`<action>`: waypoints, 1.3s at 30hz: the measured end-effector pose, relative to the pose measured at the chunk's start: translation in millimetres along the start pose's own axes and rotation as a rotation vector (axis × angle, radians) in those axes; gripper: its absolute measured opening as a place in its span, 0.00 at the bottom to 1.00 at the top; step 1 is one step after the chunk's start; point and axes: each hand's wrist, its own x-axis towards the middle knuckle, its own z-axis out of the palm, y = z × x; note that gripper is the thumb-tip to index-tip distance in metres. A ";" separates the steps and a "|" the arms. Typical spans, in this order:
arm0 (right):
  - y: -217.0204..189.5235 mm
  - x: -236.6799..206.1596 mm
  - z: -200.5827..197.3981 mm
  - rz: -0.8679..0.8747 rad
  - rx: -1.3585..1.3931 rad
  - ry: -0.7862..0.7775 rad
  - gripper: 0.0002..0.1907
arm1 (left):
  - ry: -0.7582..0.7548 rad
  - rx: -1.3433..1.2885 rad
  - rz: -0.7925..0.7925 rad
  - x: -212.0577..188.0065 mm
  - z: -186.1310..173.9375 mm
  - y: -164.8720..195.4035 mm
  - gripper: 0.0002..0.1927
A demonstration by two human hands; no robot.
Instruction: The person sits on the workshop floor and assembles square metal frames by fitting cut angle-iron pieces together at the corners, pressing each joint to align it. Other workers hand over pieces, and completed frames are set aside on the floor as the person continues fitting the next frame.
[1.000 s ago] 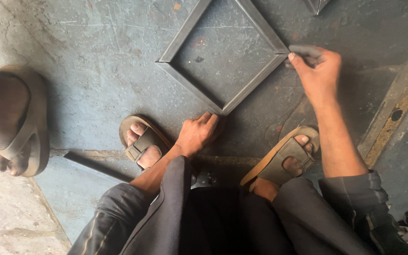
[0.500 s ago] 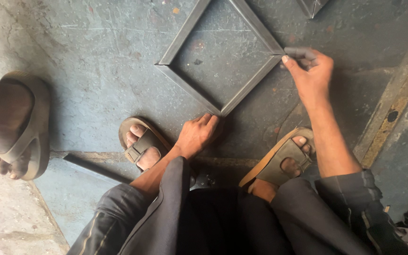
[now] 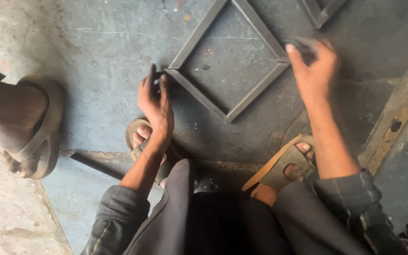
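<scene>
Right-hand fingertips (image 3: 290,48) are pinched on a small dark object (image 3: 306,45) at the right corner of the square metal frame (image 3: 227,59); the blur hides what that object is. The right hand (image 3: 313,71) hovers over that corner, thumb up, wrist angled back toward the body. Over on the left corner of the frame, the left hand (image 3: 156,103) has its fingers curled around another small dark piece, held edge-on just beside the frame's bar; I can't tell whether it touches the metal. The frame lies flat like a diamond on the grey steel plate (image 3: 95,56), one corner pointing back at the squatting person's sandals (image 3: 286,165). A second frame (image 3: 322,9) pokes in at the plate's top edge. A bystander's sandalled foot (image 3: 31,132) stands on the plate's left edge. My read: both opposite corners are being worked at once, and steady placement on each joint matters here.
</scene>
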 end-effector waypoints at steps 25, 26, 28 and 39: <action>6.2 -32.5 14.6 0.402 0.479 -0.032 0.11 | -0.026 -0.053 -0.099 10.9 6.4 14.6 0.14; 6.0 -32.2 15.3 0.419 0.497 -0.031 0.11 | -0.027 -0.057 -0.095 11.2 7.3 14.6 0.14; 5.5 -31.9 16.2 0.437 0.511 -0.033 0.11 | -0.027 -0.055 -0.092 11.9 8.8 14.3 0.14; 6.8 -30.3 22.2 0.427 0.514 -0.042 0.12 | -0.007 -0.048 -0.101 13.3 12.5 9.7 0.15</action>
